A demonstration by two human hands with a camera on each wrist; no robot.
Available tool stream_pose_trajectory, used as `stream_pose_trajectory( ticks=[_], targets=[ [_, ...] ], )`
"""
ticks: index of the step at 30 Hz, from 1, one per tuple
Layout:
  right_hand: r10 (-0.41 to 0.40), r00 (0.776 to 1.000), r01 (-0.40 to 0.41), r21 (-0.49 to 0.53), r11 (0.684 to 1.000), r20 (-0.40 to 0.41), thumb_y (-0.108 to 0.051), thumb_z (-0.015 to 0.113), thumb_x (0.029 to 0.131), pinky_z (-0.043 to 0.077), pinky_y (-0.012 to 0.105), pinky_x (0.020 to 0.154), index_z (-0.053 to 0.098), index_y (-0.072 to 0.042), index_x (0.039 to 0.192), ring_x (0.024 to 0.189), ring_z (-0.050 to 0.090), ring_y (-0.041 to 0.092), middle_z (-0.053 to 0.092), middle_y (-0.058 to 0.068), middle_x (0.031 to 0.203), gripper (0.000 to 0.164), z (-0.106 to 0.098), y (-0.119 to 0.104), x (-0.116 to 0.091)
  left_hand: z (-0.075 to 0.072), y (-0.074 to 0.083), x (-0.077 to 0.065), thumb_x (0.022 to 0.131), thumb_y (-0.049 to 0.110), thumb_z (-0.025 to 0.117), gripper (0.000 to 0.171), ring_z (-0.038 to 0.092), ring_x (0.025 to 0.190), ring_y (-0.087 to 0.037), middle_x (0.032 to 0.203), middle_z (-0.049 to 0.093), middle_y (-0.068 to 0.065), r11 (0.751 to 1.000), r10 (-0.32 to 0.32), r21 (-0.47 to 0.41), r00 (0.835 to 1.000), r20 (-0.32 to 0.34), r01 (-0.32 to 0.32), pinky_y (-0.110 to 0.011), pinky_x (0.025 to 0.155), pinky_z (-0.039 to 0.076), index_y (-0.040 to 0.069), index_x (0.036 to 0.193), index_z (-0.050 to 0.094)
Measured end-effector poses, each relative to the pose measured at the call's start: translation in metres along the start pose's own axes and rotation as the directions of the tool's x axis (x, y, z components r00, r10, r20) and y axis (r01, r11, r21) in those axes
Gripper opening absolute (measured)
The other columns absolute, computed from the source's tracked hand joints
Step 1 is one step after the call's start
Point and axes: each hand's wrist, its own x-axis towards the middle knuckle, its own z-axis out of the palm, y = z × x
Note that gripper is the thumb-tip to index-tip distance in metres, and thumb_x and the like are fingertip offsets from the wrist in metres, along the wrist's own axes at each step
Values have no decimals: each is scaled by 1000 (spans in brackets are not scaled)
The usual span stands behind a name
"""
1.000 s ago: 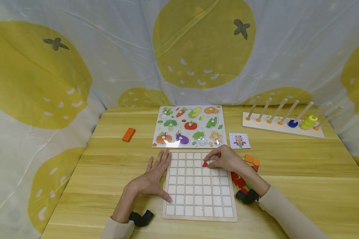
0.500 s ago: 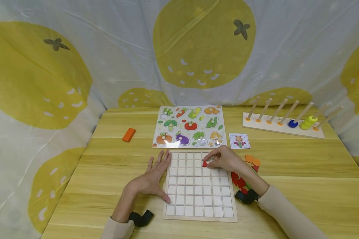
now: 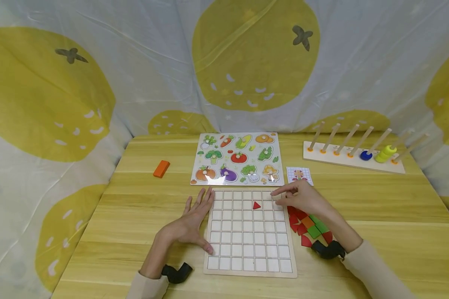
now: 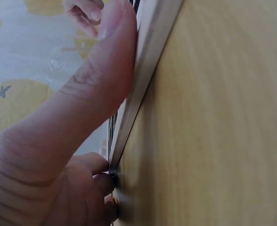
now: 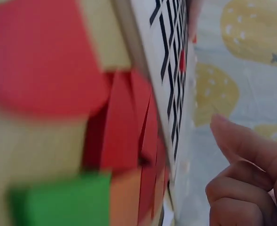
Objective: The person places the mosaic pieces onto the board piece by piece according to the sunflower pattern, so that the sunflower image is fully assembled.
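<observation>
A pale wooden grid board [image 3: 250,238] lies flat on the table in the head view. One red triangle [image 3: 256,205] sits in its second row from the top. My left hand [image 3: 187,226] rests along the board's left edge, fingers spread, its thumb [image 4: 89,84] on the rim. Over the board's upper right corner is my right hand [image 3: 303,198], index finger and thumb apart with nothing between them. Beside the board on the right lie several flat red, green and orange pieces [image 3: 314,231], partly hidden by my right forearm.
A vegetable knob puzzle [image 3: 235,158] lies behind the board. Right of it is a small pattern card [image 3: 293,174], partly covered by my right hand. A peg rack [image 3: 355,160] stands at the back right, and an orange block [image 3: 161,169] lies at the left.
My right hand has let go of the red triangle, which stays on the grid, and has moved right. More loose pieces now show. The left hand has stayed in place.
</observation>
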Motion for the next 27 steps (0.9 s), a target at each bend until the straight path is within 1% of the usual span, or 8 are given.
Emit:
stream_pose_trajectory(
  ticks=[3,7,11,13,16,19,23,27],
  targets=[
    [34,999,-34,-4,999,-38,-22,82,89,26,24,47,80,-8,115,54,31,9,35,-4,61,29,-17,10,-14,0,0,0,56,47,100,160,-20,160,-35,173,-20,-12,1000,6,-8,1000,-3,-6,-65,126,-15,5,165,-9],
    [68,995,-69,-1,998,-71,-22,83,88,26,26,47,77,-5,119,54,30,9,31,-5,62,36,-39,26,-29,0,0,0,56,48,99,159,-20,160,-34,173,-21,-11,1000,2,-8,1000,-4,-2,-64,127,-16,6,165,-9],
    [91,991,-93,-20,995,-96,-23,84,87,27,29,51,76,-3,121,57,29,9,26,-6,62,40,-57,39,-37,0,2,-1,56,48,99,159,-20,160,-34,173,-21,-10,1000,-4,-5,1000,-4,4,-64,127,-16,7,165,-10],
    [115,988,-119,-30,992,-105,-25,85,86,27,30,51,75,-3,122,57,29,10,25,-6,63,43,-63,43,-39,0,2,-1,56,48,99,159,-20,160,-34,173,-21,-10,1000,-3,-6,1000,-5,3,-64,127,-16,6,165,-10],
    [145,984,-151,-48,987,-108,-25,86,85,25,30,51,75,-2,122,58,29,10,26,-6,63,46,-67,47,-40,-1,2,-1,56,48,99,159,-20,160,-34,173,-21,-10,1000,-1,-6,1000,-4,1,-64,127,-16,6,165,-10],
    [152,983,-160,-73,984,-105,-22,86,84,25,28,50,75,0,121,57,30,10,28,-6,63,44,-66,49,-38,-1,2,-1,56,47,100,160,-20,161,-34,173,-20,-11,1000,-3,-9,1000,-3,3,-64,127,-15,6,165,-9],
    [132,986,-143,-108,984,-99,-20,85,86,24,27,50,76,0,119,55,30,10,29,-6,62,39,-63,49,-34,-1,2,0,55,46,100,160,-20,160,-34,173,-20,-11,1000,-5,-14,1000,-1,5,-64,127,-16,6,165,-9],
    [104,992,-113,-115,987,-75,-19,83,88,25,27,50,75,-1,122,55,29,9,28,-7,62,40,-60,48,-32,-1,2,0,55,46,100,160,-20,161,-34,173,-20,-11,1000,-6,-14,1000,-1,6,-63,127,-16,6,165,-9]
  ],
)
